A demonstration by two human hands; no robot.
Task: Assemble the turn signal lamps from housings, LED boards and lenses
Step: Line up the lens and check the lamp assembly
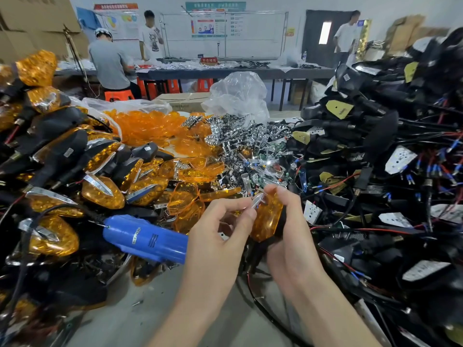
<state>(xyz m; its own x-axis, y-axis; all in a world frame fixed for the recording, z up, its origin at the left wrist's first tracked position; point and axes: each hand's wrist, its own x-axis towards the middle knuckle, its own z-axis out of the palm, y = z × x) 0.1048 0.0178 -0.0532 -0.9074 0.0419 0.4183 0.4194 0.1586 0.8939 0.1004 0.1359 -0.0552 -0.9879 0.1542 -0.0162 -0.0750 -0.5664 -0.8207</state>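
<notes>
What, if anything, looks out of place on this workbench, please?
Nothing looks damaged. The blue electric screwdriver lies on its side against the finished lamps, and one small screw-like piece sits alone on the bare tabletop. The left hand pinches a chrome trim strip at the lamp gripped by the right hand.

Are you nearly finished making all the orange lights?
Not nearly. Done: a heap of finished orange-lensed lamps with silver trim on the left. In hand: the right hand holds one orange-and-black lamp while the left hand pinches a small silver trim strip at its top. Left: a big tangle of black wired housings and a pile of loose orange plastic lenses.
</notes>
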